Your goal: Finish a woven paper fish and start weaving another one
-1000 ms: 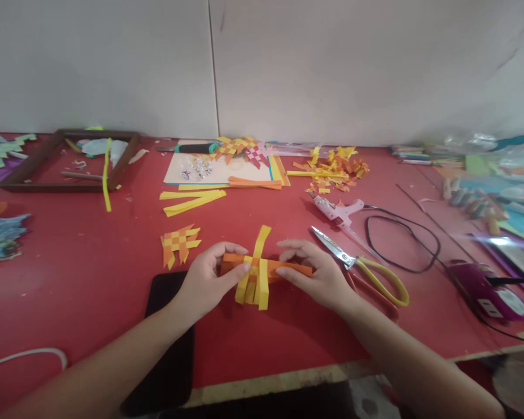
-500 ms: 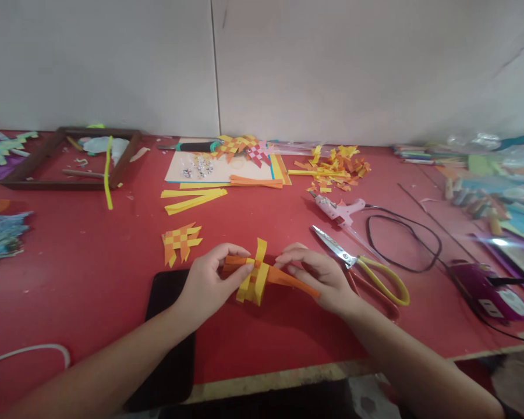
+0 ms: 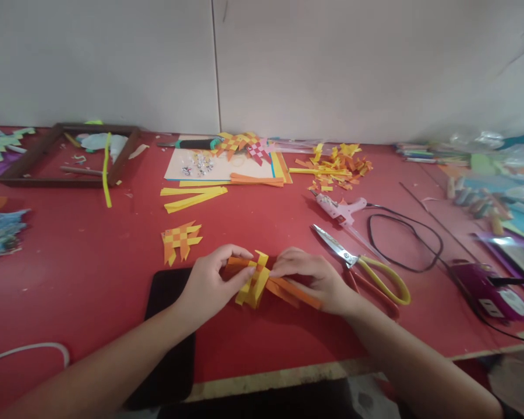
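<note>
Between my hands, just above the red table, is a piece of woven paper strips [image 3: 254,286] in yellow and orange. My left hand [image 3: 216,276] pinches its left side, thumb in front and fingers behind. My right hand [image 3: 317,278] has its fingertips closed at the weave's right edge, where orange strips [image 3: 294,290] stick out to the right under the palm. A short yellow strip end stands up at the top. Left of my left hand lies a finished-looking woven paper fish [image 3: 180,240] in the same colours. Scissors [image 3: 358,262] with yellow and red handles rest right of my right hand.
A black phone-like slab [image 3: 170,343] lies under my left forearm. Behind are yellow strips [image 3: 192,198], a pink glue gun [image 3: 339,209] with a looped cord, paper scraps [image 3: 338,166] and a brown frame [image 3: 67,184]. At right sits a purple box [image 3: 484,294] with a cable.
My right hand has moved left to the weave's edge, its fingers now closed there. The upright yellow strip now bends over at its tip, and the orange strips at right have spread apart.
</note>
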Demonstrator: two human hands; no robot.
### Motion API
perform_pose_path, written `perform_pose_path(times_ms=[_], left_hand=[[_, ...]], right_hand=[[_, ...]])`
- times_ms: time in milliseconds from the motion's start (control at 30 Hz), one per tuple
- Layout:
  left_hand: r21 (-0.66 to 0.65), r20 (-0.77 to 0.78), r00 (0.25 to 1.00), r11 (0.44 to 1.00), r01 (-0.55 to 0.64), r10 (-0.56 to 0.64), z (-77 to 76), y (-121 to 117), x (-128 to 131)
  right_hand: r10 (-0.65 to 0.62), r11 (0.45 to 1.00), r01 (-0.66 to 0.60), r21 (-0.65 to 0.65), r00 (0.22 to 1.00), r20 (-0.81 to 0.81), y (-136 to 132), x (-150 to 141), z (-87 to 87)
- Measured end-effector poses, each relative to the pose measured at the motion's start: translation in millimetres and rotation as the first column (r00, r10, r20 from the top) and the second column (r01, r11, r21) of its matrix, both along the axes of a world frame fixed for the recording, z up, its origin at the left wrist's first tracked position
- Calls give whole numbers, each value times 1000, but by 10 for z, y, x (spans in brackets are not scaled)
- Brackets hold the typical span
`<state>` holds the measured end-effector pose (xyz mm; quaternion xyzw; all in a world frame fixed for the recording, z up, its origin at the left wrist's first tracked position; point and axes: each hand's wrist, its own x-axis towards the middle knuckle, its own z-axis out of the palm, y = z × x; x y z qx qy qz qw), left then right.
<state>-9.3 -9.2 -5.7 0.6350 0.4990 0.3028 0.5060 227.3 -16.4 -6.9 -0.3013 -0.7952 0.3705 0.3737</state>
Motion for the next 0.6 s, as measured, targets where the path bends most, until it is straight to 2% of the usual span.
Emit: perform_pose_path(times_ms=[267,600], left_hand=[[-64,29,998,996,57,-55,-9,-11,-1],[-137,98,986,979,147,-135,-3,2,13]], right_hand=[[-3,1000,3,-16,1000,30,21,20,-10],[-41,960,46,-277,999,22,-35,-46,-11]])
